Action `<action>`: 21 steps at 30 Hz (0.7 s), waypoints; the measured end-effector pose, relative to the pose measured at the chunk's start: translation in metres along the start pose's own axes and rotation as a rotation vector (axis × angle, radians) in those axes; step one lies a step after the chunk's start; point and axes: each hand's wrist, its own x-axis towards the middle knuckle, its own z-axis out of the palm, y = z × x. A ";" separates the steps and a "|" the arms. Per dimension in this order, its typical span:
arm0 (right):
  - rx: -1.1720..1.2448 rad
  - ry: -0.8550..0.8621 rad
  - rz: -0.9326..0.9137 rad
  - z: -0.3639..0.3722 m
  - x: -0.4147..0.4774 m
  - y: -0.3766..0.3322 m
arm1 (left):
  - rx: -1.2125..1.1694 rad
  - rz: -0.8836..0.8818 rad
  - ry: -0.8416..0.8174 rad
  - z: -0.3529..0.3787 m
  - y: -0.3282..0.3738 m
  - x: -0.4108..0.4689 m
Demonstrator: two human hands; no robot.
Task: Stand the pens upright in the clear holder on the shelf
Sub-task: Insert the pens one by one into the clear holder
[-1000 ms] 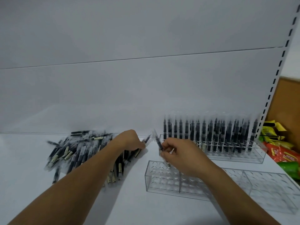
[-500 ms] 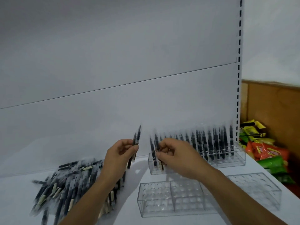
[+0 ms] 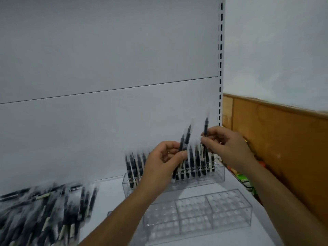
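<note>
White shelf (image 3: pixel 110 192) bearing a loose pile of pens (image 3: pixel 44 210) at left, an unfilled clear holder (image 3: pixel 197 213) in front and a partly filled holder (image 3: pixel 218 176) behind it. The left hand (image 3: pixel 163 162) grips spare pens (image 3: pixel 184 139), probably as a ready supply. The right hand (image 3: pixel 227 146) pinches a single pen (image 3: pixel 205 126) upright above the rear rows, apparently for insertion. Blur leaves no label legible.
</note>
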 end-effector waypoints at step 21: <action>-0.212 0.088 0.096 0.001 0.001 0.055 | -0.095 -0.102 -0.005 0.016 -0.025 0.002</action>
